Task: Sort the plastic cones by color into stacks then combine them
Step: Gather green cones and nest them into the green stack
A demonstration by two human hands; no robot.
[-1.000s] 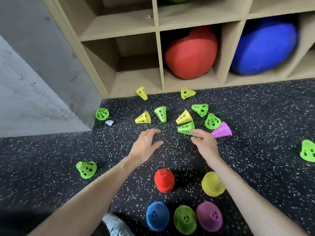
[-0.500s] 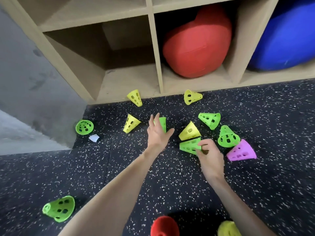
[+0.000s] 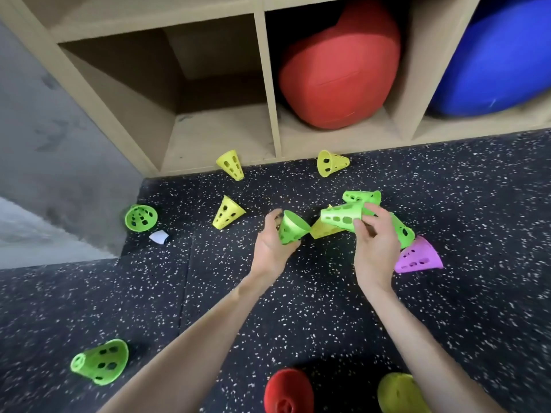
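Both hands raised over the speckled floor, one green cone gripped in each.

We find the left hand (image 3: 269,245) curled round a green cone (image 3: 290,228), and the right hand (image 3: 375,242) pinching a second green cone (image 3: 343,216) just beside it, the two cones apart. Under the grips runs a black rubber floor (image 3: 298,308) flecked white, with loose yellow cones (image 3: 227,215) left of the grips and a purple cone (image 3: 419,256) right of them. Beyond stands a wooden shelf unit (image 3: 269,84) holding a red cushion (image 3: 340,67); a grey concrete wall (image 3: 44,129) lies far left.
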